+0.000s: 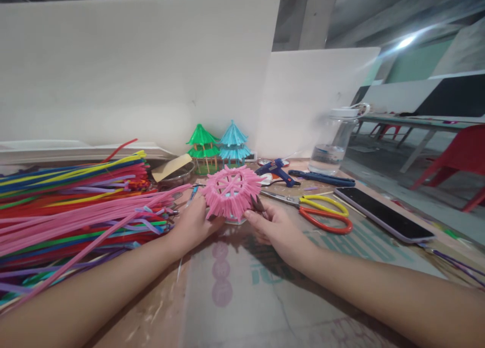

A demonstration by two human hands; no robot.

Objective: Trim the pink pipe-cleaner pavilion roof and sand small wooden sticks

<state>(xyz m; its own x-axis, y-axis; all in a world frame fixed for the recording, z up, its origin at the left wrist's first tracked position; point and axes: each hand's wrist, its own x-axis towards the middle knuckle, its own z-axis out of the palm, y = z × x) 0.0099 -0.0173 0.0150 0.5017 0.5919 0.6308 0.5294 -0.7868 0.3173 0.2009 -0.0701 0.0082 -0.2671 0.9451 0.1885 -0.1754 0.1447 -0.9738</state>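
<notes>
Pink pipe cleaners make up the round model (232, 186), which is held at the centre of the table, just above or on the clear sheet (242, 287); whether its base is touching cannot be told. Its left side is gripped between the thumb and fingers of the left hand (193, 220). A dark pointed tool (257, 203) is pinched in the right hand (273, 226), with its tip against the model's right edge; whether the edge is also gripped by these fingers cannot be seen.

Caution: short outer strands may be bent or pulled loose if the tip is snagged among them. The ring may be crushed out of round if uneven pressure is applied from the two sides. Spokes inside the ring could be skewed by the same cause.

Behind the model, the green tower (200, 136) and the blue tower (232, 134) are stood close together; both could be tipped if the model is pushed away from the body. To the left, loose pipe cleaners (94, 219) are piled beside the left forearm and could be dragged by it.

To the right, the scissors (305, 200) and the glue gun (278, 170) are laid near the right hand. Knuckles may be scraped or burned if a wide movement is made; whether the gun is hot cannot be told. Farther out, the phone (384, 214) could be wetted if the water bottle (329, 158) were knocked over.
</notes>
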